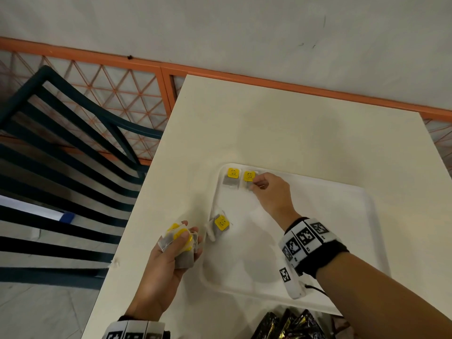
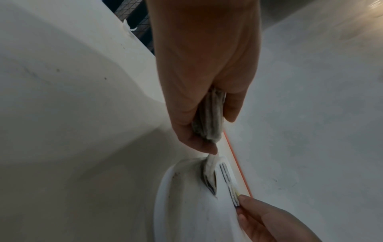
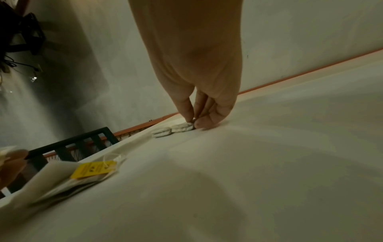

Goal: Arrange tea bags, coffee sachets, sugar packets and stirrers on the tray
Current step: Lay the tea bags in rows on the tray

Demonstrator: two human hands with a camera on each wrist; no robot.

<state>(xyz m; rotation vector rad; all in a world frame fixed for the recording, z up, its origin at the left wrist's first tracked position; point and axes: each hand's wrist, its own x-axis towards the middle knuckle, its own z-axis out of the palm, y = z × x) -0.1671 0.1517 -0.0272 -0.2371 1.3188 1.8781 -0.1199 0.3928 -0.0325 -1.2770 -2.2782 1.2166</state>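
A white tray (image 1: 367, 216) lies on the cream table. Two tea bags with yellow tags sit side by side in its far left corner: one (image 1: 231, 178) lies free, and my right hand (image 1: 259, 185) pinches the other (image 1: 249, 177) at its right edge, as the right wrist view (image 3: 183, 127) also shows. A third tea bag (image 1: 220, 225) leans over the tray's left rim. My left hand (image 1: 179, 243) grips a stack of tea bags (image 2: 209, 114) above the table, left of the tray.
Dark coffee sachets (image 1: 288, 325) lie at the table's near edge. A dark blue slatted chair (image 1: 61, 167) stands to the left of the table. An orange mesh railing (image 1: 122, 94) and a wall run behind. The tray's middle and right side are bare.
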